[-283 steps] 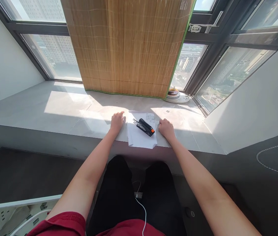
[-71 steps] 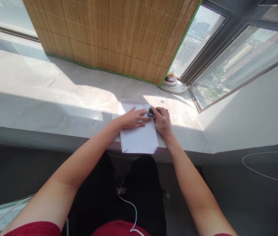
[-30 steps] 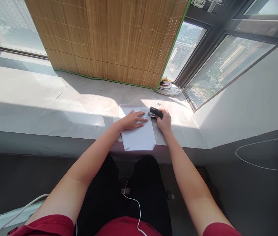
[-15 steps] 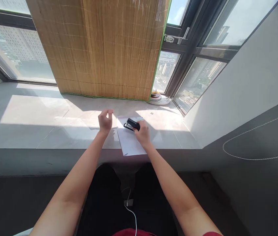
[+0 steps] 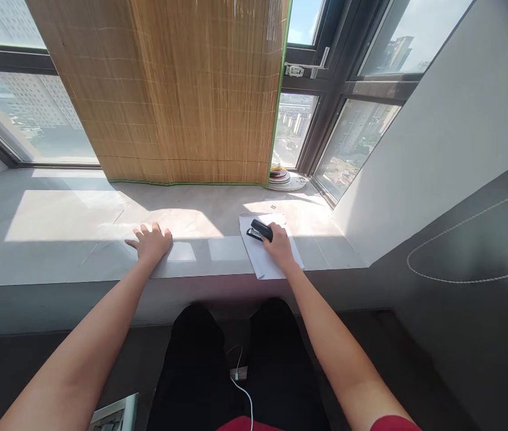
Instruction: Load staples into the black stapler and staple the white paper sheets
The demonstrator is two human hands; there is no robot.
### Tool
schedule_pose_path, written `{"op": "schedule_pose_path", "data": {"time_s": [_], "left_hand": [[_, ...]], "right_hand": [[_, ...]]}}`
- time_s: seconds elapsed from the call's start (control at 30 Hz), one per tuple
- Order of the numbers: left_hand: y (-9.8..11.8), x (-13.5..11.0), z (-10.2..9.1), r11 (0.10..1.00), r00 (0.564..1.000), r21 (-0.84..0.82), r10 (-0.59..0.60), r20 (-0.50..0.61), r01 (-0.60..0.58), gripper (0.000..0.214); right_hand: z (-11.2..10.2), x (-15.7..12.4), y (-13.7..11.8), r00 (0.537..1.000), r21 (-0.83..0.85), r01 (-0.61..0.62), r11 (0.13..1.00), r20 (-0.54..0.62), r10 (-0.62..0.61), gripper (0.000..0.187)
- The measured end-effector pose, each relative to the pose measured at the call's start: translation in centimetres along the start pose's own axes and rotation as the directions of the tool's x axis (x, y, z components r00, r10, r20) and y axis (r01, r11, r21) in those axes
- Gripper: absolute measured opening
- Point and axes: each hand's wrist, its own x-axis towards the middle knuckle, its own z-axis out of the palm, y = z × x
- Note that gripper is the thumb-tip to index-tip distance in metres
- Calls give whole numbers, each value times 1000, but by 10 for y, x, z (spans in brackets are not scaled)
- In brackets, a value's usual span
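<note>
My right hand [image 5: 278, 244] is closed around the rear of a black stapler [image 5: 260, 230], which is over white paper [image 5: 263, 263]. The paper lies on the pale window ledge [image 5: 78, 263] and slightly overhangs its front edge. Some of the sheet is hidden under the hand and stapler. To the left, my left hand [image 5: 150, 244] rests on the ledge with its fingers spread and nothing in it. Just beyond the paper, tiny staple-like bits [image 5: 273, 207] lie on the ledge.
A bamboo blind [image 5: 182, 102] hangs in front of the window down to the ledge. Stacked plates [image 5: 283, 178] stand in the far right corner. A beaded cord [image 5: 460, 281] loops at the right wall. Below, a white cable [image 5: 245, 395] runs between my legs.
My left hand has moved left, from a raised pinch beside the paper to spread flat on the ledge. The right hand, stapler and paper appear farther right as the view shifts.
</note>
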Motion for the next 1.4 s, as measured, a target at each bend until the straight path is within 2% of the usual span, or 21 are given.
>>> {"op": "schedule_pose_path", "data": {"time_s": [0.1, 0.23, 0.3, 0.37, 0.4, 0.43, 0.5, 0.63, 0.83, 0.9, 0.97, 1.03, 1.1, 1.13, 1.2, 1.27, 1.4], "left_hand": [[-2, 5, 5, 1000, 1000, 17, -25, -7, 25, 67], [-8, 10, 12, 999, 999, 21, -28, -31, 28, 65], [-8, 10, 13, 1000, 999, 17, -23, -36, 23, 65], [-6, 7, 10, 1000, 999, 14, -25, -38, 26, 64], [-4, 6, 9, 1000, 999, 15, -27, -42, 28, 63], [-2, 4, 7, 999, 998, 16, -28, -47, 29, 63], [1, 2, 4, 999, 998, 20, -31, -52, 32, 62], [1, 1, 4, 999, 999, 31, -31, -42, 32, 62], [-1, 1, 6, 999, 998, 42, -24, -58, 26, 61], [1, 1, 4, 999, 998, 44, -30, -56, 32, 60], [2, 0, 2, 999, 998, 41, -31, -57, 34, 59], [3, -1, 1, 999, 998, 34, -27, -57, 29, 58], [3, -2, 0, 999, 998, 31, -22, -58, 23, 57], [4, -3, 0, 999, 998, 34, -21, -61, 23, 57], [3, -4, 0, 999, 997, 47, -22, -69, 25, 57], [3, -5, 1, 998, 997, 61, -26, -69, 30, 57], [2, -2, 5, 995, 998, 89, -33, -57, 38, 61]], "right_hand": [[-19, -4, 34, 996, -8, -45, 999, -73, 44, 17], [-42, 3, 60, 999, 48, -6, 999, -52, 9, 35], [-60, 12, 78, 995, 40, -53, 998, -84, 56, 36], [-80, 21, 101, 976, -106, -193, 975, -122, 180, 36], [-88, 25, 113, 962, -217, -270, 938, -89, 256, 36], [-93, 27, 123, 950, -312, -308, 899, -47, 309, 35], [-96, 30, 136, 940, -464, -293, 836, 18, 340, 31], [-86, 27, 135, 966, -580, -193, 791, 31, 258, 35], [-86, 30, 133, 957, -575, -203, 793, 54, 284, 31], [-85, 38, 133, 974, -539, -167, 826, 38, 222, 31], [-79, 51, 129, 997, -466, -65, 882, 9, 78, 32], [-67, 70, 121, 996, -356, 92, 930, 18, -92, 34], [-52, 92, 110, 972, -230, 231, 945, 104, -212, 42], [-43, 103, 105, 958, -183, 263, 947, 167, -234, 47], [-24, 121, 96, 932, -146, 263, 954, 294, -212, 57], [-6, 135, 87, 915, -162, 230, 960, 373, -156, 60], [36, 146, 56, 909, -228, 228, 947, 398, -123, 54]]}}
